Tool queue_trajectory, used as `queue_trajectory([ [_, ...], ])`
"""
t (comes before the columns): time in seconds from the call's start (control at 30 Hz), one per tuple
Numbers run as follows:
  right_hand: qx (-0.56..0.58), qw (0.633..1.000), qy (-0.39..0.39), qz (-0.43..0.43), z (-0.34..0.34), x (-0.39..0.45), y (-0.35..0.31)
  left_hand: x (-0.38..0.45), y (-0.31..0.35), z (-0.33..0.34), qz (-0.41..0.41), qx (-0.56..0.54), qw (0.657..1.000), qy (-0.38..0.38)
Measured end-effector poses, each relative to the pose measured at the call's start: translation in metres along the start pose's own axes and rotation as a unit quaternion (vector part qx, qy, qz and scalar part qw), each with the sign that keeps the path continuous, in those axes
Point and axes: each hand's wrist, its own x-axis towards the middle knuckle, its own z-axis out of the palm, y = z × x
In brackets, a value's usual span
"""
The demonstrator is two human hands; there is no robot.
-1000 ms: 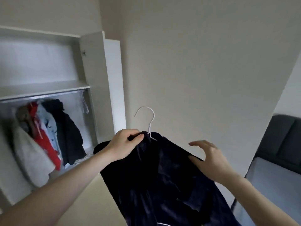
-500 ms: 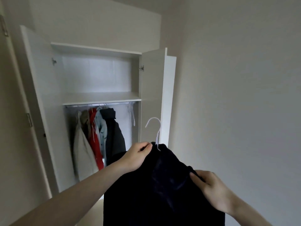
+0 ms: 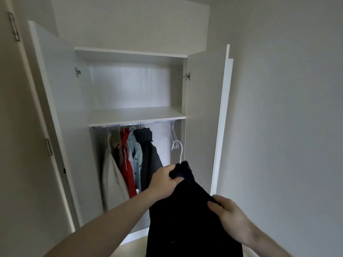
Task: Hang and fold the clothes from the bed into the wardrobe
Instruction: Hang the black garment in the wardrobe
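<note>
Dark garment (image 3: 187, 216) on white hanger (image 3: 177, 149), held up facing open wardrobe (image 3: 137, 115). Left hand (image 3: 164, 179) gripping collar at hook base, right hand (image 3: 229, 217) pinching shoulder. Lift hook above rail (image 3: 130, 125), aim for gap right of hung coats (image 3: 133, 156), keep shoulder seated.

I am seeing my left hand (image 3: 164, 179) gripping the collar of a dark garment (image 3: 187, 216) on a white hanger (image 3: 178, 151), while my right hand (image 3: 229, 218) is pinching its shoulder. Ahead, the wardrobe (image 3: 133, 115) is standing open, with coats (image 3: 130, 164) hanging under its shelf.
</note>
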Motion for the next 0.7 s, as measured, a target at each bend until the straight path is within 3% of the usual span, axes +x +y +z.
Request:
queue_trajectory([
  [0.17,0.020,1.000,0.009,0.016,0.002,0.078,0.019,0.085,-0.036,0.024,-0.007,0.016,1.000,-0.002],
  [0.37,0.063,0.996,0.057,0.031,-0.006,0.197,0.043,0.205,-0.068,0.056,-0.049,0.048,0.995,-0.073],
  [0.7,0.125,0.992,0.018,0.018,-0.013,0.372,0.080,0.336,-0.140,0.068,-0.120,-0.001,0.990,-0.067],
])
